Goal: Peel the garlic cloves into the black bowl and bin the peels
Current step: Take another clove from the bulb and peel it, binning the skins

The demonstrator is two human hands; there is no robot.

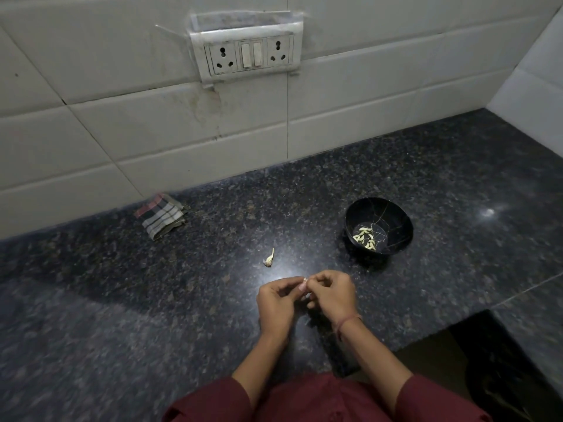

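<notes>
Nearer than the black bowl (393, 216) and to its left, a garlic clove (305, 281) is pinched between the curled fingertips of the left hand (275, 303) and the right hand (333, 295), over the countertop (122, 300). Peeled cloves (365, 237) are seen inside the bowl. A pale garlic piece (269, 257) lies to the bowl's left, and a folded checked cloth (161, 215) farther left.

**Dim kitchen corner, tiled walls over dark stone**

White tiled wall (122, 132) fills the upper frame, stained below a double socket plate (248, 53) at top centre. A second tiled wall (536, 86) meets it at the upper right. Speckled dark granite countertop (122, 300) spans the lower half, with a glare spot (487, 212) at right. A folded checked cloth (161, 219) lies left of centre, against the wall.
</notes>
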